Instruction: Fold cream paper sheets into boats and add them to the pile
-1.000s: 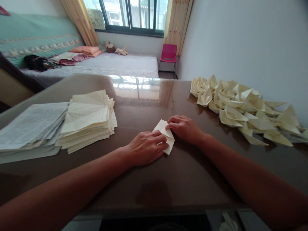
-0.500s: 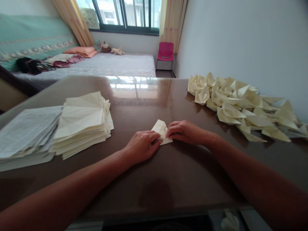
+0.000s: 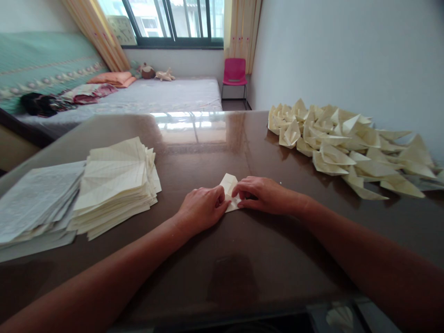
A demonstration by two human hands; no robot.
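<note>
A small folded sheet of cream paper [image 3: 229,182] lies on the brown glossy table [image 3: 194,162], between my two hands. My left hand [image 3: 203,206] closes on its left edge, the fingers curled and the thumb pressing the near corner. From the right, the bent fingers of my right hand [image 3: 258,194] reach over the paper, with the thumb and fingertips pinching its near right part. Both hands cover portions of the sheet, so its full shape is hidden.
To the left stand a stack of cream paper sheets [image 3: 114,180] and a pile of greyish printed sheets [image 3: 34,199]. Many folded paper boats [image 3: 333,138] crowd the right side by the wall. Beyond the table are a bed [image 3: 173,95] and a pink chair [image 3: 235,72].
My right hand has shifted a little left over the folded paper, covering more of it. My left fingers are curled more tightly. The whole view has turned slightly.
</note>
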